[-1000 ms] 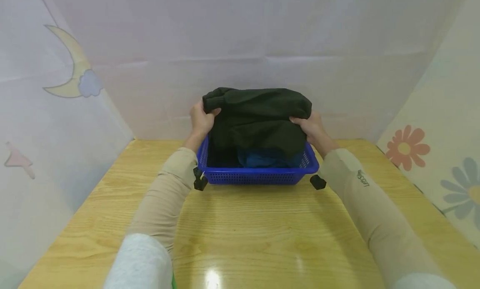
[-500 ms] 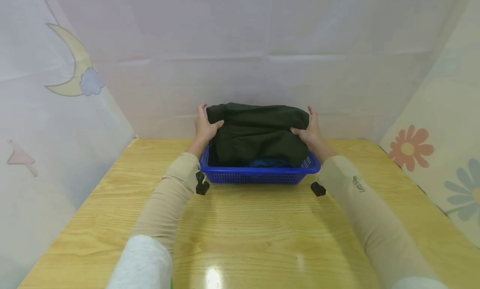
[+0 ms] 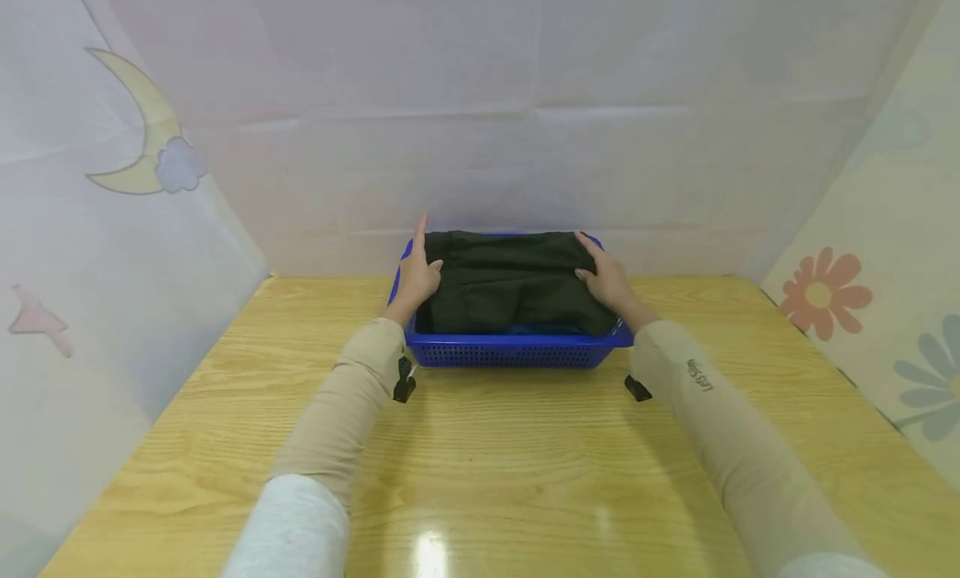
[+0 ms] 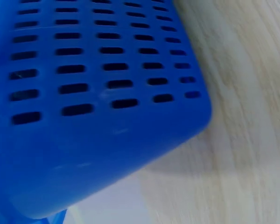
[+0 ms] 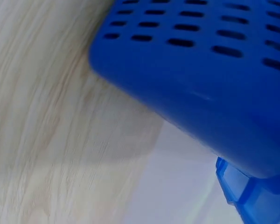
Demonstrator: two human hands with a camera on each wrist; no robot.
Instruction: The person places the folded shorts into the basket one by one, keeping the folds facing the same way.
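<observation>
A dark green folded garment [image 3: 517, 282] lies in the blue plastic basket [image 3: 510, 353], nearly level with its rim. My left hand [image 3: 420, 274] is at the garment's left edge, index finger straight and pointing to the back wall. On the opposite side my right hand [image 3: 607, 282] rests on the garment's right edge, with its fingers extended. A strip of blue cloth [image 3: 547, 329] shows under the garment at the front. Both wrist views are filled by the slotted outer walls of the basket [image 4: 107, 126]; neither hand appears in them.
The basket stands at the back of a wooden table [image 3: 480, 461], close to a pale cloth wall [image 3: 480, 145]. A side wall with a printed moon [image 3: 142, 120] is at the left, and one with printed flowers [image 3: 825, 293] at the right. Black wrist mounts [image 3: 637, 387] hang below the sleeves.
Both hands have come down with the dark green garment, from raised above the basket to lying inside it. The fingers have loosened from gripping its sides and now lie straighter.
</observation>
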